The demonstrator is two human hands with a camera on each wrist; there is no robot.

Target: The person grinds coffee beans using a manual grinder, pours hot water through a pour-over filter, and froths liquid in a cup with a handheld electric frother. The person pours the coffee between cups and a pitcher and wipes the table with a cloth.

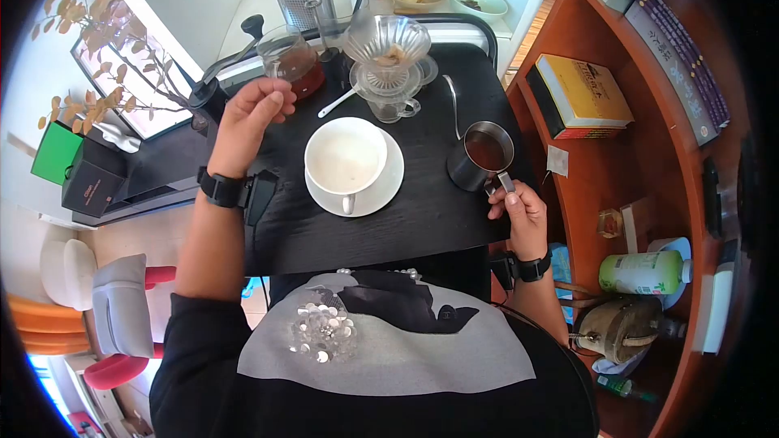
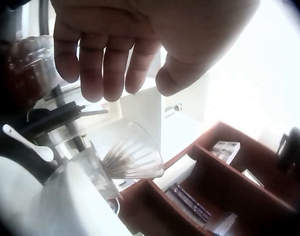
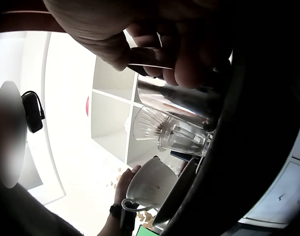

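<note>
A white cup [image 1: 346, 156] with pale contents stands on a white saucer [image 1: 391, 182] in the middle of the dark table. To its right is a metal pitcher [image 1: 468, 169] holding reddish-brown liquid; the right hand [image 1: 523, 215] pinches its handle between thumb and fingers, also visible in the right wrist view [image 3: 155, 44]. The left hand [image 1: 253, 123] hovers left of the cup, in front of a glass pot [image 1: 306, 73] with red-brown liquid. Its fingers hang loosely and hold nothing in the left wrist view [image 2: 125, 54]. A ribbed glass dripper [image 1: 389, 45] stands behind the cup.
A white spoon [image 1: 336, 103] lies behind the cup, and a metal spoon [image 1: 453, 105] lies behind the pitcher. A black grinder [image 1: 208, 97] is at the left. A flask [image 1: 304, 0] and bowls [image 1: 479, 2] stand at the back. A wooden shelf [image 1: 560, 219] borders the right side.
</note>
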